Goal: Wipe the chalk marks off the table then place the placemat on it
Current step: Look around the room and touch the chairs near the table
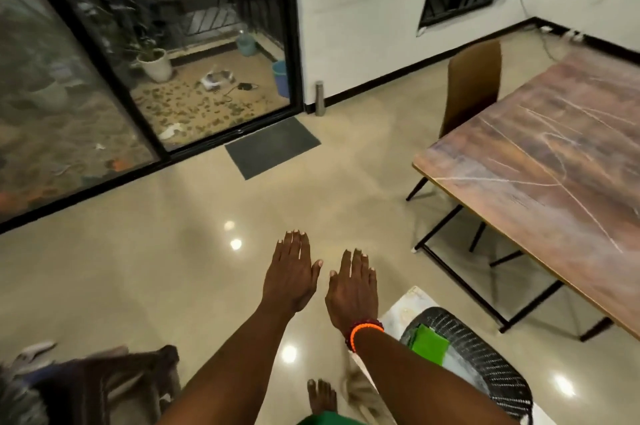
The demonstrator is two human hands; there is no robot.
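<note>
Both the left hand (291,272) and right hand (353,289) hover flat, fingers straight, holding nothing; the chalk-marked table (540,161) stands right; the woven placemat (485,358), low right under a green cloth (427,345), looks light and flexible; best gripped by an edge

Brown wood-grain table (519,189) bears white chalk marks (554,147).

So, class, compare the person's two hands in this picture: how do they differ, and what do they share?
The right hand has orange and dark red beaded bracelets at its wrist; the left hand has a bare wrist. The left hand reaches further forward than the right hand. The right hand is nearer the chalk-marked table. Shared: both are held palm down over the floor with straight fingers, holding nothing.
</note>
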